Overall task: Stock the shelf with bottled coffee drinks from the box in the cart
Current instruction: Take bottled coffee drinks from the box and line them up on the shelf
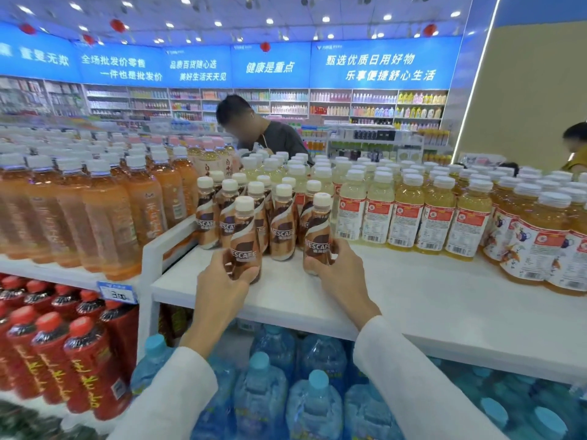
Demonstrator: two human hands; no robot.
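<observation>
Okay, both hands are on coffee bottles at the white shelf (413,300). The left hand (222,277) grips one Nescafe bottle (244,236) around its lower half; it is upright, base on or just above the shelf surface, cannot tell which. The right hand (338,268) grips a second Nescafe bottle (317,230) low on its body, also upright, to the right of the first. Just behind them is a cluster of shelved coffee bottles (282,217) with white caps, labels facing near. Orange tea bottles (104,217) fill the section to the left, pale yellow juice bottles (409,217) the right. Blue-capped water bottles (263,389) sit below the shelf, red bottles (63,350) lower left. A person in a dark shirt (279,138) stands far behind the display.
</observation>
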